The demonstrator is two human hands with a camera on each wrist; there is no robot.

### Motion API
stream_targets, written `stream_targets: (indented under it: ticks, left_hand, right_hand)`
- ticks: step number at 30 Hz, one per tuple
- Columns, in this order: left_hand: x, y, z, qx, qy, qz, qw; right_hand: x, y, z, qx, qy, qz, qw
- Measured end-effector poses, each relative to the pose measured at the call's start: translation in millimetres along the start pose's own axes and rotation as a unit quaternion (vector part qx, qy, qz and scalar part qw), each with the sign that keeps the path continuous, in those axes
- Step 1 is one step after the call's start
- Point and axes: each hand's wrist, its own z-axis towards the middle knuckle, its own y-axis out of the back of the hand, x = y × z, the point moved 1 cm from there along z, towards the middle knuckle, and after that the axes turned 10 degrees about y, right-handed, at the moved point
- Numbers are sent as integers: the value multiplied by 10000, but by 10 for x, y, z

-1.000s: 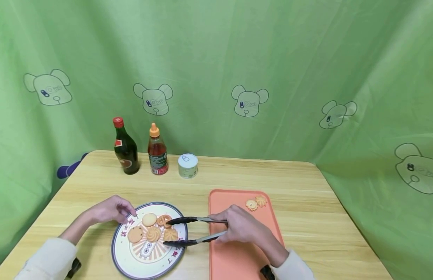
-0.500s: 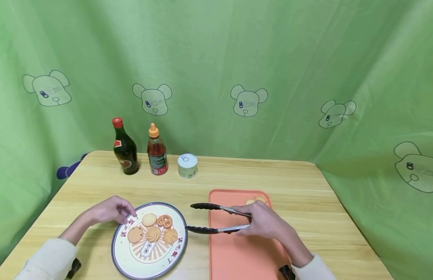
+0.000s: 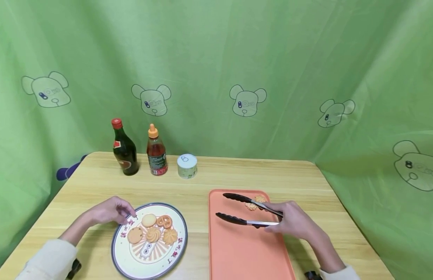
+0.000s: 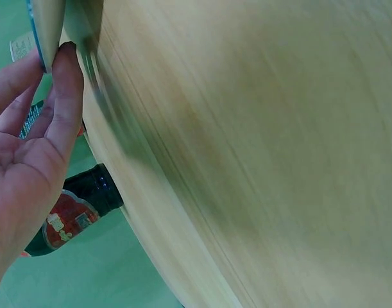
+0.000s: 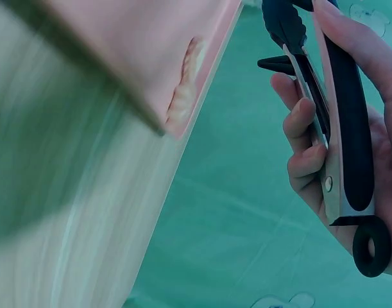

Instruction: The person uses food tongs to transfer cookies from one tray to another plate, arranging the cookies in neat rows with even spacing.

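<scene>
My left hand pinches the left rim of a white plate with a blue edge; fingers and plate edge meet in the left wrist view. On the plate lie several cookies: a swirl cookie, a pretzel-shaped cookie, and round and flower-shaped ones. My right hand grips metal tongs with black tips, spread apart and holding nothing, above a coral tray. Two cookies sit at the tray's far right corner, partly behind the tongs.
At the back left stand a dark bottle with a red cap, a sauce bottle with an orange tip and a small can. A green curtain hangs behind the wooden table.
The right hand has carried the tongs rightward from over the plate's cookies to over the tray, still spread. The left hand stays at the plate's rim.
</scene>
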Motion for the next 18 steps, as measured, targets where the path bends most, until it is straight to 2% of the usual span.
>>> stream_targets:
  ticks: [10, 18]
  left_hand:
    - [-17, 0, -3, 34, -32, 12, 10000]
    - [-9, -2, -5, 44, -98, 21, 9999]
  right_hand:
    - [-221, 84, -181, -292, -280, -236, 9989]
    - [-320, 88, -261, -358, -480, -356, 9976]
